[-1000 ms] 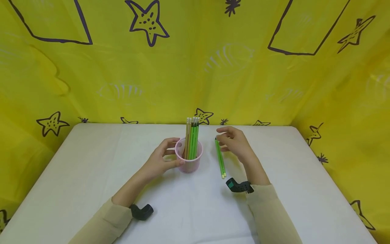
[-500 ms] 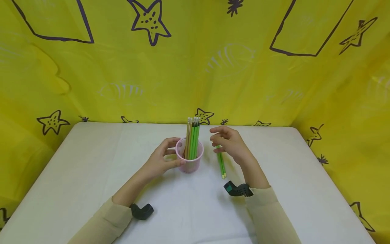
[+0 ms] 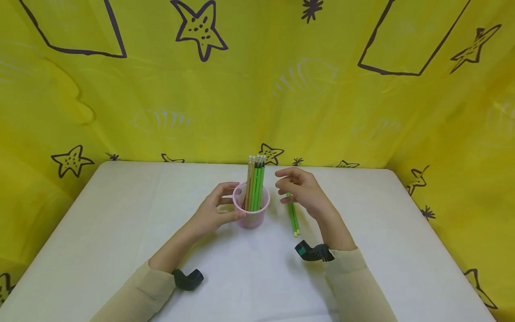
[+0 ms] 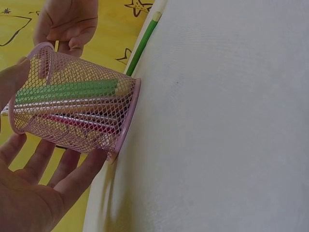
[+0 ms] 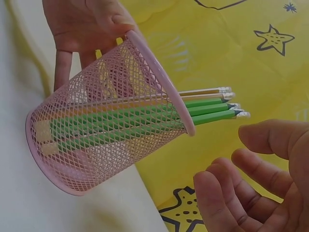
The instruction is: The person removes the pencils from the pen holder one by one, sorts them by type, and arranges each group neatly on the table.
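Observation:
My left hand holds a pink mesh pencil cup, thumb on the near side and fingers round the left and back. The cup stands upright on the table. Green and tan pencils stand in it, some with white erasers upward. To the right of the cup my right hand hovers with relaxed fingers and nothing between them, as the right wrist view confirms. Beneath it two green pencils lie side by side on the table, yellowish ends toward me, far ends hidden by the hand.
A white-covered table spreads under both hands. Yellow fabric with star and fish drawings rises behind and at the sides. Each wrist carries a black camera band.
My right hand has moved slightly left, from the far ends of the lying pencils toward the cup. The left hand and cup hold their place; the camera view shifts a little.

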A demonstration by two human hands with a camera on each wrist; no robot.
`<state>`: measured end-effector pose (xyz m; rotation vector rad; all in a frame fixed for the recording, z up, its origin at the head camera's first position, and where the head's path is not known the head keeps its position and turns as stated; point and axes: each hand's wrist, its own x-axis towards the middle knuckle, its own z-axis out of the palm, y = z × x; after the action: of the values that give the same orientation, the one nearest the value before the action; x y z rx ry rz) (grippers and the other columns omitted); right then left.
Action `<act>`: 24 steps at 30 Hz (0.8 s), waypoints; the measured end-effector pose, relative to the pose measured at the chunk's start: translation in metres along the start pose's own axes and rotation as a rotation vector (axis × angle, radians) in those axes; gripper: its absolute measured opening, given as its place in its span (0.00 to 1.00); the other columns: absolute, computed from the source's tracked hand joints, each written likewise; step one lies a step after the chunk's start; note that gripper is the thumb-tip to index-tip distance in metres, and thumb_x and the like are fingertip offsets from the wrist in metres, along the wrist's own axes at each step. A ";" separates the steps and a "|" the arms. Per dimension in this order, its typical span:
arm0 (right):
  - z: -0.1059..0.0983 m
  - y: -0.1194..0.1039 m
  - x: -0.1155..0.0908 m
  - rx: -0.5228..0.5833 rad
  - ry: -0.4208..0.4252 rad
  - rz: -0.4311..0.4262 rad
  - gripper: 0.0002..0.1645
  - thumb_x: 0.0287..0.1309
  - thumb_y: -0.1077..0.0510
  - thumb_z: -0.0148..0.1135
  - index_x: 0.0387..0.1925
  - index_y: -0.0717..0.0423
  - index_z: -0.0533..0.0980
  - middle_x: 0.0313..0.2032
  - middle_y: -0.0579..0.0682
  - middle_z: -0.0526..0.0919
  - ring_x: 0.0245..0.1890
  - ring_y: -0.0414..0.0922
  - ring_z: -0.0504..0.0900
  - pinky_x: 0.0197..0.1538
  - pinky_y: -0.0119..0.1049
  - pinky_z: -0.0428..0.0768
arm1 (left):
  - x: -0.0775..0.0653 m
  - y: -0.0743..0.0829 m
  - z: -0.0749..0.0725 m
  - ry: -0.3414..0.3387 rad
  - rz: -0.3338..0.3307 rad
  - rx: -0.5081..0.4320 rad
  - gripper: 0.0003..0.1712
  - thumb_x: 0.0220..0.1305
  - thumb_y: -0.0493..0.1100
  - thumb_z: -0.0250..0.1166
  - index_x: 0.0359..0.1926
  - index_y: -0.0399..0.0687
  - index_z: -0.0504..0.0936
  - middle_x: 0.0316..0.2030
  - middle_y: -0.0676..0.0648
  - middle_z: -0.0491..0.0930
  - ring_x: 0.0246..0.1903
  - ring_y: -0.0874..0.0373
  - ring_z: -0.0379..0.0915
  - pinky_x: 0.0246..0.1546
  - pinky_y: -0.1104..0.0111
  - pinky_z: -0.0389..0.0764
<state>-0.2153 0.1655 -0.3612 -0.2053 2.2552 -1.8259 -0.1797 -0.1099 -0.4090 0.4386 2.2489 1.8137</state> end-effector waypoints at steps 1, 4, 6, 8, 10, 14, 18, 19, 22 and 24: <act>0.000 0.000 0.000 0.001 0.002 -0.001 0.19 0.66 0.60 0.60 0.57 0.60 0.75 0.46 0.64 0.80 0.39 0.50 0.80 0.40 0.43 0.88 | 0.000 0.000 0.000 -0.001 0.001 0.001 0.45 0.55 0.48 0.77 0.70 0.62 0.63 0.67 0.47 0.69 0.65 0.44 0.69 0.58 0.50 0.79; 0.000 -0.001 -0.001 0.007 0.006 -0.008 0.19 0.66 0.60 0.60 0.57 0.60 0.74 0.46 0.65 0.79 0.40 0.50 0.80 0.40 0.43 0.88 | 0.000 0.000 0.001 0.001 -0.007 -0.001 0.45 0.54 0.48 0.77 0.69 0.64 0.63 0.66 0.49 0.69 0.64 0.45 0.70 0.58 0.51 0.79; 0.000 -0.002 -0.001 0.014 0.009 -0.012 0.20 0.65 0.61 0.60 0.57 0.60 0.74 0.45 0.64 0.79 0.40 0.50 0.80 0.40 0.42 0.88 | 0.001 0.000 0.001 0.001 -0.006 0.002 0.45 0.55 0.49 0.77 0.70 0.63 0.63 0.66 0.49 0.69 0.64 0.45 0.70 0.58 0.51 0.79; 0.001 -0.003 -0.001 0.024 0.008 -0.017 0.20 0.65 0.61 0.60 0.57 0.61 0.74 0.44 0.62 0.80 0.39 0.50 0.80 0.40 0.42 0.88 | 0.001 0.000 0.002 0.001 0.000 0.000 0.45 0.55 0.49 0.77 0.70 0.62 0.63 0.66 0.48 0.69 0.64 0.45 0.70 0.57 0.51 0.79; 0.002 -0.004 0.000 0.033 0.009 -0.019 0.21 0.64 0.62 0.60 0.58 0.62 0.74 0.42 0.58 0.80 0.39 0.50 0.80 0.40 0.42 0.88 | 0.002 0.000 0.002 0.004 0.005 0.002 0.46 0.55 0.49 0.77 0.70 0.61 0.63 0.67 0.47 0.69 0.64 0.44 0.69 0.57 0.51 0.80; 0.007 -0.005 0.003 0.045 0.014 -0.027 0.21 0.62 0.63 0.61 0.57 0.62 0.74 0.40 0.54 0.81 0.39 0.50 0.80 0.39 0.42 0.88 | 0.001 0.000 0.001 0.012 -0.005 -0.001 0.45 0.54 0.49 0.77 0.70 0.62 0.63 0.66 0.49 0.69 0.64 0.45 0.70 0.57 0.51 0.80; 0.015 -0.004 0.009 0.023 0.038 -0.044 0.21 0.61 0.60 0.64 0.56 0.62 0.76 0.41 0.55 0.81 0.40 0.50 0.81 0.38 0.42 0.88 | 0.002 0.000 0.001 0.013 -0.013 -0.002 0.45 0.54 0.50 0.77 0.69 0.64 0.64 0.65 0.50 0.70 0.64 0.46 0.70 0.57 0.51 0.80; 0.017 -0.003 0.010 0.013 0.045 -0.051 0.22 0.61 0.60 0.64 0.56 0.62 0.76 0.41 0.55 0.82 0.40 0.51 0.81 0.38 0.42 0.88 | 0.002 0.001 0.001 0.013 -0.013 -0.004 0.44 0.54 0.50 0.77 0.69 0.64 0.64 0.65 0.50 0.70 0.64 0.46 0.70 0.57 0.51 0.80; 0.022 -0.001 0.013 -0.012 0.073 -0.072 0.22 0.62 0.57 0.66 0.55 0.62 0.76 0.41 0.56 0.82 0.39 0.51 0.82 0.37 0.42 0.88 | 0.002 0.000 0.001 0.009 -0.006 -0.006 0.44 0.55 0.49 0.77 0.69 0.64 0.64 0.66 0.49 0.70 0.64 0.45 0.70 0.57 0.51 0.80; 0.025 0.001 0.015 -0.028 0.087 -0.095 0.22 0.62 0.57 0.67 0.55 0.61 0.77 0.42 0.57 0.82 0.38 0.50 0.83 0.36 0.42 0.88 | 0.001 0.000 0.002 0.004 -0.001 -0.008 0.44 0.55 0.48 0.77 0.69 0.63 0.63 0.66 0.48 0.69 0.64 0.44 0.69 0.57 0.50 0.79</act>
<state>-0.2230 0.1387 -0.3688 -0.2466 2.3686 -1.8860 -0.1802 -0.1077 -0.4091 0.4330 2.2436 1.8244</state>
